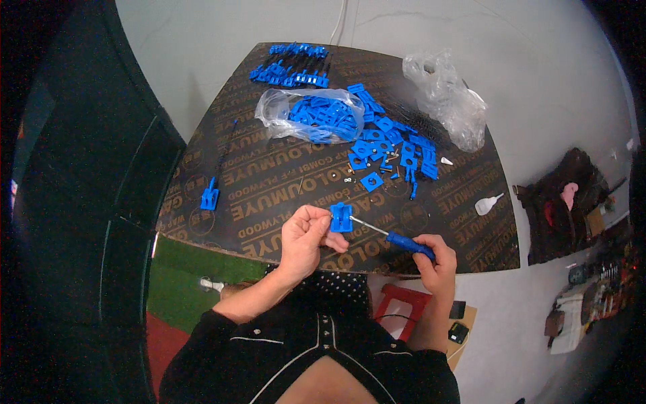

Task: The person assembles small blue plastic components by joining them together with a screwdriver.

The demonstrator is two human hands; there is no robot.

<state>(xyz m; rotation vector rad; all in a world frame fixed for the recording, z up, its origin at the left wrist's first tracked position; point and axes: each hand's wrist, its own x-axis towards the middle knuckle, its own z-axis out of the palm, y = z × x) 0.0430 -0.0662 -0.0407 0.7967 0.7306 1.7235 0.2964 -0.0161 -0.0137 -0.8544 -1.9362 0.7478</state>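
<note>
My left hand (pixel 304 237) pinches a small blue plastic bracket (pixel 340 218) above the near part of the table. In my right hand (pixel 437 259) is a screwdriver (pixel 409 244) with a blue handle, its metal shaft pointing left. The tip of the shaft meets the right side of the bracket; whether it sits in a screw is too small to tell. Beyond the hands lies a loose heap of blue plastic parts (pixel 383 145), with small screws and nuts among them. A single square blue plate (pixel 371 181) with a hole lies closest to the bracket.
A clear bag (pixel 276 111) of blue parts lies mid-table, and rows of blue-and-black assemblies (pixel 293 67) fill the far left. One similar assembly (pixel 210 196) lies at the left edge. Crumpled clear plastic (pixel 451 101) and a white nozzle bottle (pixel 488 203) are on the right of the dark plywood tabletop (pixel 269 182).
</note>
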